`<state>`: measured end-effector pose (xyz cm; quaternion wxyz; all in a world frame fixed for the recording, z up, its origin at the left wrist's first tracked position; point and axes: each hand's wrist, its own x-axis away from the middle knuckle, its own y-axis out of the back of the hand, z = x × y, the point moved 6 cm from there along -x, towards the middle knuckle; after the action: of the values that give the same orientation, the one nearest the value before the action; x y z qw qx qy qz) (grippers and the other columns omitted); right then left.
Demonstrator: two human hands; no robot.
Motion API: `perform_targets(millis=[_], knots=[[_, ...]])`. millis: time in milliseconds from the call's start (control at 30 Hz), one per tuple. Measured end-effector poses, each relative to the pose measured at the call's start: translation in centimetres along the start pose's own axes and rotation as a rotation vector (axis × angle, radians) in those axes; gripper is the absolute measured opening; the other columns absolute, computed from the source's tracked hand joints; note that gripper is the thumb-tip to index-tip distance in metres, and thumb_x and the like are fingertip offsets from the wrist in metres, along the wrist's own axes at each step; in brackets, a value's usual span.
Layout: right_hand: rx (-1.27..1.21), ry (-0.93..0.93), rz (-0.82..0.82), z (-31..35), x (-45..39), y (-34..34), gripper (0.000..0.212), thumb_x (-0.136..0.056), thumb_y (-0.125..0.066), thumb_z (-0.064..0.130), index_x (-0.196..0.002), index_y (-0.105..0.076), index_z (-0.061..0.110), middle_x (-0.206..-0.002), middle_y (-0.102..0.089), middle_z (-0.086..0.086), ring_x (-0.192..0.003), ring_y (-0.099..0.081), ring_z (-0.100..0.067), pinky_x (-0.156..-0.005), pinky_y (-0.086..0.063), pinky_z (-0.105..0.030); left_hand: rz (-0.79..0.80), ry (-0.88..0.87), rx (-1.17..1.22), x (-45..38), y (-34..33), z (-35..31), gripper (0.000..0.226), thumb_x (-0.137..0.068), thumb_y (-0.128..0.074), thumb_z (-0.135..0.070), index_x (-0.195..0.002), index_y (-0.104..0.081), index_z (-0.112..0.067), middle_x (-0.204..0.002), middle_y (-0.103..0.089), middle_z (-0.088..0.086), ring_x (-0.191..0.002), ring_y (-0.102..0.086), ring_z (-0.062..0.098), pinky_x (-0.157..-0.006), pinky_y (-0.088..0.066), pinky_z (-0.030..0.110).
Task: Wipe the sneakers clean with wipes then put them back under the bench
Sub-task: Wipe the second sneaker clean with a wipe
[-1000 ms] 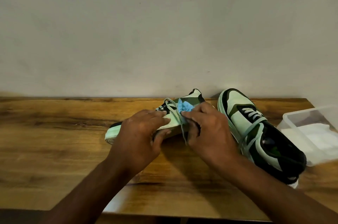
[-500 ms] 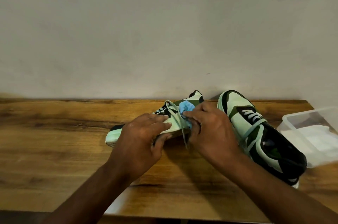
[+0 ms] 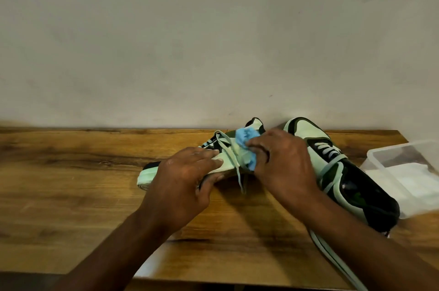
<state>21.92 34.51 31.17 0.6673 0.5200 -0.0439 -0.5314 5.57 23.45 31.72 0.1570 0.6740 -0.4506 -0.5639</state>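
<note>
Since a second ago the blue wipe (image 3: 245, 142) has slid up toward the heel collar, bunched under my right hand (image 3: 282, 167), fingers clamped on it. Left hand (image 3: 187, 176) grips the first sneaker (image 3: 148, 175) at midfoot, pinning it on its side on the wooden bench top (image 3: 71, 183). Second sneaker (image 3: 356, 183) lies just right of my wrist, beside the clear plastic tub (image 3: 403, 167) by the wall (image 3: 213, 41).

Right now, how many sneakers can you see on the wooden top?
2. One sneaker lies on its side at the centre, held by the left hand and wiped by the right hand. The other sneaker stands upright to its right. None seems hidden.
</note>
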Motion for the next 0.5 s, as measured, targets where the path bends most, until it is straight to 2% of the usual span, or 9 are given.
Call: perform_targets(millis=[133, 233, 367, 500], knots=[[-0.056, -0.22, -0.141, -4.1, -1.0, 2.0, 0.027, -0.082, -0.073, 0.001, -0.101, -0.083, 0.018, -0.098, -0.077, -0.004, -0.087, -0.071, -0.021, -0.085, -0.058, -0.035, -0.017, -0.011, -0.002, 0.0, -0.1, -0.3, 0.027, -0.077, -0.081, -0.017, -0.103, -0.083, -0.013, -0.112, -0.079, 0.003, -0.107, -0.071, 0.014, -0.096, -0.056, 0.03], [0.0, -0.083, -0.09, -1.5, -0.4, 0.7, 0.031, -0.077, -0.076, -0.006, -0.1, -0.082, 0.014, -0.095, -0.075, -0.008, -0.08, -0.069, -0.024, -0.079, -0.061, -0.041, -0.014, -0.004, 0.001, 0.0, -0.1, -0.5, 0.026, -0.076, -0.081, -0.017, -0.102, -0.083, -0.012, -0.11, -0.079, 0.003, -0.105, -0.073, 0.017, -0.092, -0.058, 0.032], [-0.043, 0.128, 0.042, 2.3, 1.0, -1.1, 0.033, -0.074, -0.081, -0.003, -0.104, -0.081, 0.01, -0.097, -0.071, -0.008, -0.078, -0.068, -0.026, -0.068, -0.062, -0.041, 0.009, -0.033, -0.025, 0.1, -0.2, -0.8, 0.027, -0.077, -0.082, -0.016, -0.104, -0.082, -0.011, -0.11, -0.079, 0.006, -0.103, -0.075, 0.021, -0.09, -0.061, 0.039], [-0.05, -0.027, -0.066, -1.3, -0.4, 0.3, 0.03, -0.081, -0.077, -0.002, -0.106, -0.081, 0.014, -0.096, -0.075, -0.005, -0.081, -0.069, -0.02, -0.076, -0.062, -0.041, 0.006, -0.025, -0.002, 0.3, -0.2, -0.4, 0.032, -0.076, -0.092, -0.01, -0.107, -0.082, -0.012, -0.114, -0.078, 0.006, -0.107, -0.073, 0.019, -0.09, -0.062, 0.04]])
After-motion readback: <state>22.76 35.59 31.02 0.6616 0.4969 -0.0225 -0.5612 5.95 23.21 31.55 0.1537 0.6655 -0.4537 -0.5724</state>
